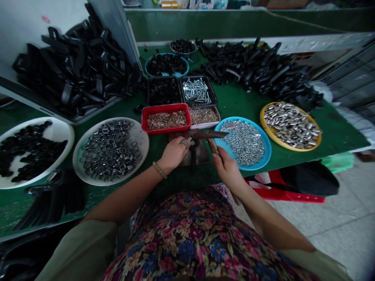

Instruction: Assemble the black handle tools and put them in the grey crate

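One hammer (pixel 208 135) over the counter's (pixel 230 102) near middle: probably head-heavy and stiff, best taken by the wooden handle (pixel 213 147). Wraps that with right fingers (pixel 217 160); bends left fingers (pixel 177 144) at the black part (pixel 193 157), cannot tell if pinching.

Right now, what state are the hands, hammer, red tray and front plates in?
Left hand: at a dark part, grip unclear
Right hand: closed around the wooden handle
Hammer: held, contact below unclear
Red tray: open, holding coppery pins
Leftmost plate: partly covered with black pieces
Ring plate: loosely covered with rings
Front blue plate: spread with small silvery pieces
Yellow plate: heaped with metal cylinders
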`<state>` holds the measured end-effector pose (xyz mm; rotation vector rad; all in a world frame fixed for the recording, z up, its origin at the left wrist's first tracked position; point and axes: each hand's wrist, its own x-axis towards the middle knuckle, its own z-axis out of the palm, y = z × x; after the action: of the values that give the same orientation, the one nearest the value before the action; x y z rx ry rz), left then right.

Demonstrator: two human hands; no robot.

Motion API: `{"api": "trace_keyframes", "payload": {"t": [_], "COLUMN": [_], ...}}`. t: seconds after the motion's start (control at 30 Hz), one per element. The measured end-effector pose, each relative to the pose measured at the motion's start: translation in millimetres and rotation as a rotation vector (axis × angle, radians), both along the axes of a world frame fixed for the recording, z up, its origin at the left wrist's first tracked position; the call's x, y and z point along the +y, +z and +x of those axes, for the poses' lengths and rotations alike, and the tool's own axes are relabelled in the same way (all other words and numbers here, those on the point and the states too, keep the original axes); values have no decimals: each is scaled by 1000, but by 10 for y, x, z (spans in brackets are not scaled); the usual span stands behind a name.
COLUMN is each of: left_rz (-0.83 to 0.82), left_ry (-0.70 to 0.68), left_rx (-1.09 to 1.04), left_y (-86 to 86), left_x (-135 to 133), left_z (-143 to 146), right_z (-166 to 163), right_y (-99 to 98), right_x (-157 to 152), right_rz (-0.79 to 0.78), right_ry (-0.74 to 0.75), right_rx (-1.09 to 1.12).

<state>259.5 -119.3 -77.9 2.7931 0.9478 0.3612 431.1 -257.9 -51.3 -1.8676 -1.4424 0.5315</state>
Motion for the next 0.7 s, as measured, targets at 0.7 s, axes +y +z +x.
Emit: {"api": "trace_keyframes", "payload": {"t": [0.7], "left_rz": [23], "left_ry": [20], "left_rx": [49], "left_y": [-27], "left_x": [-38], "left_z": [13], "right_z": [36], "right_y": [-63], "right_x": [-22], "right_rz": [8], "right_ry": [22], "right_rx": [25]}}
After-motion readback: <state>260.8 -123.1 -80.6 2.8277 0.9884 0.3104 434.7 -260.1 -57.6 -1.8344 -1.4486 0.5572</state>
